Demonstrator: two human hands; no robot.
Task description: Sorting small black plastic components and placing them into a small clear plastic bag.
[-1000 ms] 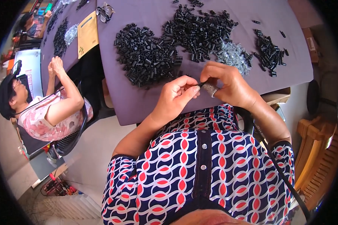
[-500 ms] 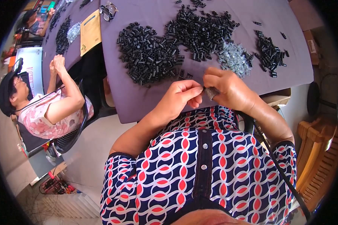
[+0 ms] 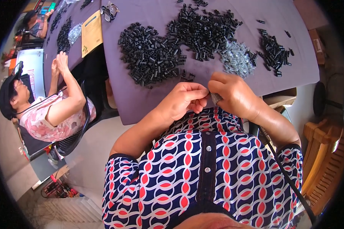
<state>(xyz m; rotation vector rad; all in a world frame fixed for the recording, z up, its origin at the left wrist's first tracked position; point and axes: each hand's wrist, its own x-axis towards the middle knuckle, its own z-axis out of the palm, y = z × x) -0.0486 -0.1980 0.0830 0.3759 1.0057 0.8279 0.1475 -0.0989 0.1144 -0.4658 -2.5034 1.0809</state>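
My left hand [image 3: 184, 100] and my right hand [image 3: 235, 92] meet at the table's near edge, fingertips almost touching. Thumb and index finger of the left pinch a small black piece [image 3: 208, 92], mostly hidden by the fingers. The right hand's fingers are curled closed around its other end. A grey, rough-looking wrap [image 3: 216, 98] shows at the right hand's fingers; whether it is worn or held is unclear. Beyond the hands lie a heap of short black tubes [image 3: 151, 55], a second black heap [image 3: 202, 32] and a pile of clear, shiny small parts [image 3: 237, 61].
Slimmer black parts [image 3: 273, 53] lie scattered at the right of the purple-grey tablecloth [image 3: 294, 76]. At the far left are glasses [image 3: 109, 11] and a brown envelope [image 3: 92, 32]. Another person [image 3: 53, 107] sits at the left, hands raised. A wooden chair [image 3: 325, 164] stands at right.
Both my hands stay together, shifting only slightly, with the fingers still pinched. The person at the left has moved their hands a little.
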